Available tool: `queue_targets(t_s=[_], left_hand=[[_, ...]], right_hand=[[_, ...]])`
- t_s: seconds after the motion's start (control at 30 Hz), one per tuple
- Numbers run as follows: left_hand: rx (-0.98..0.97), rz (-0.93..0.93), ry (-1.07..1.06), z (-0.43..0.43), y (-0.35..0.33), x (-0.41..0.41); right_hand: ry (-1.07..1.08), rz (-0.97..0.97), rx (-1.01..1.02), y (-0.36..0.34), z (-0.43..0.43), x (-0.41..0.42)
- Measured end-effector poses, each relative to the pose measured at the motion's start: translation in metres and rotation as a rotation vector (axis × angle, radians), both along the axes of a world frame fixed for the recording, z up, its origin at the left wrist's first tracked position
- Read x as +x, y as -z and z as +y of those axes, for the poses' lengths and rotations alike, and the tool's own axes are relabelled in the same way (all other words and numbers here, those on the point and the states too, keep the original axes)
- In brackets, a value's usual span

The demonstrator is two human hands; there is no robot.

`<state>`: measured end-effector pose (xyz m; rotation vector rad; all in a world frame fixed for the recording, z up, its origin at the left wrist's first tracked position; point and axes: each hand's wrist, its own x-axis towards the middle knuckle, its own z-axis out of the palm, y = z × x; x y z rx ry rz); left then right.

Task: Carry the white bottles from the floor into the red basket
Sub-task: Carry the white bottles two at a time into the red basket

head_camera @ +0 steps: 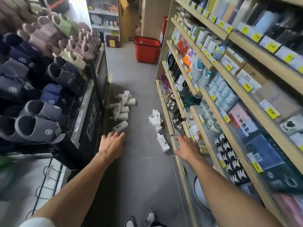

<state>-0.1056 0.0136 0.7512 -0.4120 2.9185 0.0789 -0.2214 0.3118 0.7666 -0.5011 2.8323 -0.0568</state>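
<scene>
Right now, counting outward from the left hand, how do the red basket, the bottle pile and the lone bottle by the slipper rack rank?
From the left hand:
1. Lone bottle, just beyond the fingers.
2. Bottle pile, farther along the rack.
3. Red basket, at the aisle's far end.

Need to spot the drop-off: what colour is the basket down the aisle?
Red; the basket shows clearly in the head view, standing on the grey floor.

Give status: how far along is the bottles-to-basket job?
Done: nothing visible; no bottle shows in the red basket down the aisle.
In hand: nothing. The left hand and right hand are open and empty, reaching toward the floor.
Left: everything. That means the bottle pile by the slipper rack, the cluster by the shelf unit, and a lone bottle.
</scene>
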Motion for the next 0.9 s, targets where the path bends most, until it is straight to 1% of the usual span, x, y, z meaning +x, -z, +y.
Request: queue_targets(t_s=[0.13,0.43,0.57,0.77,0.9], left_hand=[[0.0,-0.035,0.013,-0.012,0.01,-0.028],[-0.052,-0.035,-0.021,-0.06,-0.004,-0.116],[-0.062,-0.029,-0.036,-0.077,-0.007,-0.148],[-0.03,-0.076,-0.104,-0.104,0.01,-0.176],[-0.012,-0.114,-0.119,-0.13,0.021,-0.202]], right_hand=[[0.018,-0.037,0.022,0.01,-0.012,-0.026],[0.037,-0.071,-0.087,0.025,-0.053,-0.128],[0.026,-0.085,-0.103,0.028,-0.068,-0.172],[-0.006,-0.126,-0.026,0.049,-0.088,-0.215],[-0.013,-0.182,-0.03,0.062,-0.115,-0.241]])
